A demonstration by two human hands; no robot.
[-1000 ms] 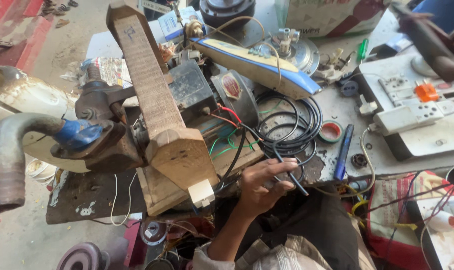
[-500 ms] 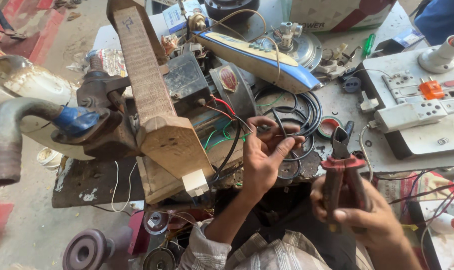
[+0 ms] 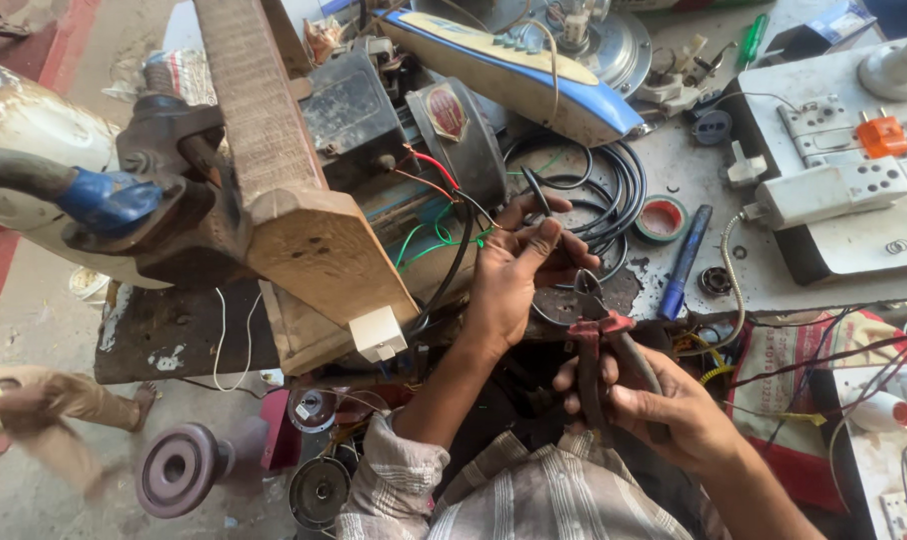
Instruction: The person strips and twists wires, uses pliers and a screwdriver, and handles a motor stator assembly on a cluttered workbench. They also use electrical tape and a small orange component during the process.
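Little free room lay around the left hand [image 3: 519,275]: the wooden block [image 3: 309,235] and dark motor [image 3: 374,110] crowded in from the left of the frame, the coiled black cable [image 3: 619,185] from the right. The right hand [image 3: 664,410], closed on red-handled pliers [image 3: 599,345], sat just below. A bare strip of counter [image 3: 689,170] lay open at centre right, between the tape roll [image 3: 662,220], blue pen [image 3: 684,262] and white switch box [image 3: 839,190].

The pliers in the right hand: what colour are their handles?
Red, worn dark, on the pliers; head view.
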